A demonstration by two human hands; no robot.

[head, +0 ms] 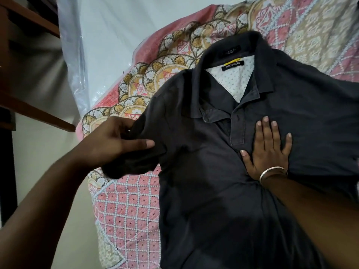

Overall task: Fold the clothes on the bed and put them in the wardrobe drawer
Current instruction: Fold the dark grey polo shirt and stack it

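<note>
On the patterned bedspread a dark polo shirt lies face up, collar at the far end and hem toward the near edge, so its long axis runs near to far. The right hand presses flat on the chest just right of the placket, fingers spread, a bangle at the wrist. The left hand pinches the left sleeve, lifted a little at the shirt's left side. That sleeve looks set to fold rightward across the body, toward the pinning hand. White plastic sheeting lies beyond, dark wooden furniture at far left.
</note>
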